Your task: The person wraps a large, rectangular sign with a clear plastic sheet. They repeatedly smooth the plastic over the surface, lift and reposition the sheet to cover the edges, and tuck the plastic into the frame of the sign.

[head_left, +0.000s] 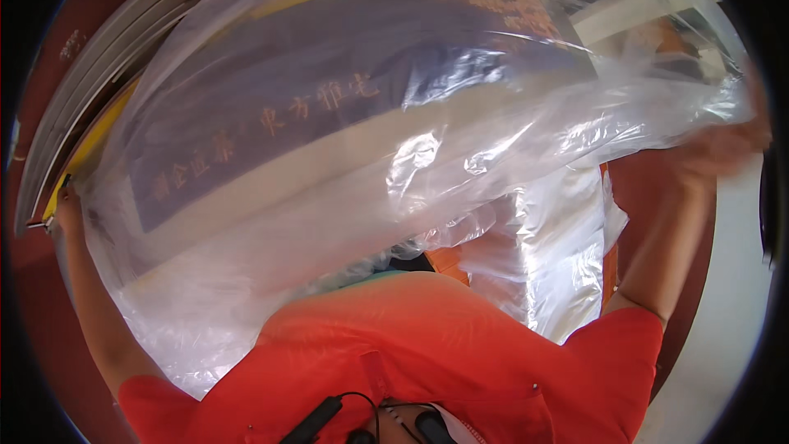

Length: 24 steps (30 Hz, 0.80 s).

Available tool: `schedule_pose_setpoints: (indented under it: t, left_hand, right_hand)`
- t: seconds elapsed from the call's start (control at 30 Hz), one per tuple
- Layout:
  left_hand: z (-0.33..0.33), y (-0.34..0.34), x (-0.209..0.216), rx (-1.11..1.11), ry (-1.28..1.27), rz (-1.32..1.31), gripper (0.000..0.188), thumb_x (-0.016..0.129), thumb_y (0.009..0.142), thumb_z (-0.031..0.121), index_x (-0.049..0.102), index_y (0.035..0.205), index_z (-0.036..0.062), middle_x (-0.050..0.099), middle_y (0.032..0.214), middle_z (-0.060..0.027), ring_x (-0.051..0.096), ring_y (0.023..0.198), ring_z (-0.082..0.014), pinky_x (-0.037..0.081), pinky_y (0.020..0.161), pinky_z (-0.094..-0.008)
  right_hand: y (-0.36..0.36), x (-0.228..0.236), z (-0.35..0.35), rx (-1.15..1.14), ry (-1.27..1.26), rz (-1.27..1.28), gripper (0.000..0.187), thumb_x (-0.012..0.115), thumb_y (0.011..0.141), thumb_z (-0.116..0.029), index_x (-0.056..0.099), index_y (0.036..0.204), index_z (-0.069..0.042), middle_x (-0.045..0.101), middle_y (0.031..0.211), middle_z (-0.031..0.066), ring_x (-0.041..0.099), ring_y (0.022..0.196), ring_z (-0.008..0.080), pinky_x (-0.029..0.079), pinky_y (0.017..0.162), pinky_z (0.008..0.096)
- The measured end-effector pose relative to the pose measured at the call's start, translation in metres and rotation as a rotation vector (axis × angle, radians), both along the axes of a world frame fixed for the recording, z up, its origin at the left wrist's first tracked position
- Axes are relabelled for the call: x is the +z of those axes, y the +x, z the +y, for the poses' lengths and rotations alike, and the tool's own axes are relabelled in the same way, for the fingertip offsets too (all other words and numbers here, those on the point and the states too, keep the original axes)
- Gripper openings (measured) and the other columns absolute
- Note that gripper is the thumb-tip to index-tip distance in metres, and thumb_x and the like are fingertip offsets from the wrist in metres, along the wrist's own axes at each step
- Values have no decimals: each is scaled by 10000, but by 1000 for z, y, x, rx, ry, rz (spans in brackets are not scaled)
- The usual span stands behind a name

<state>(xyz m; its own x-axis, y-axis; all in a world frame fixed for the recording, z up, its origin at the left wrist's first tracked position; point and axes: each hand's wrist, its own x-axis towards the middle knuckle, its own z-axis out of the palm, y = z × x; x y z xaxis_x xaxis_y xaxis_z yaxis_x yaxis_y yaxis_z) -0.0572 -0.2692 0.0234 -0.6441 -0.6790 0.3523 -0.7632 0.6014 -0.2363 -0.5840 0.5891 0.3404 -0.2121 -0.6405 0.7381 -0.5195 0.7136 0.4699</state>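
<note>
A large clear plastic sheet (460, 160) stretches across the view between my raised arms. Through it shows a flat panel with a dark blue-grey face (329, 57), orange lettering and a pale border. At the far right, my right hand (727, 146) is smeared by motion, with the sheet's gathered edge running into it. My left hand (68, 205) is out at the far left, fingers closed beside a yellow strip (103, 127). A small dark thing shows at its fingertips, too small to name.
Long grey rails (107, 57) curve along the left and back. More shiny plastic wrapping (551, 247) lies in front of me at the right, over orange edges. Beyond my right arm stands a pale surface (731, 279). The floor (637, 205) is reddish brown.
</note>
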Motion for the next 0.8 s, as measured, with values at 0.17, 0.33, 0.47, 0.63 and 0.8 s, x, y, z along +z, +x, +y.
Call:
schedule_pose_setpoints:
  t: [0.17,0.33,0.47,0.63,0.8]
  left_hand:
    - [18,11,25,59,115,-59,278,403,803,269,504,826,11,553,798,-181,521,758,-364,413,635,-413]
    - [84,58,44,235,210,56,324,394,806,277,491,889,-21,540,861,-214,510,806,-373,399,680,-412]
    - [83,59,41,304,212,145,369,412,802,324,506,973,11,528,942,-215,507,874,-357,401,724,-403]
    - [110,-10,44,378,162,344,383,432,767,388,518,981,82,545,955,-172,507,917,-315,401,767,-391]
    - [152,31,86,409,144,387,315,443,752,335,533,857,52,569,873,-169,529,836,-331,414,711,-392]
  right_hand:
    - [-99,-241,63,-137,94,-750,493,431,810,-321,320,1209,-54,311,1252,130,258,1156,344,222,934,417]
    - [-56,-203,-54,-348,256,-830,520,396,811,-403,292,1249,-143,263,1289,134,243,1190,293,198,954,400]
    - [-85,-211,-116,164,334,-745,452,403,818,-343,355,1212,-127,307,1265,127,247,1186,294,182,967,383]
    - [-172,-217,-84,-164,865,-186,401,373,821,-144,335,1220,-116,326,1238,162,284,1157,326,219,966,392]
    - [19,-172,-184,343,465,-752,479,343,849,-341,284,1251,-88,286,1277,138,242,1187,306,173,976,385]
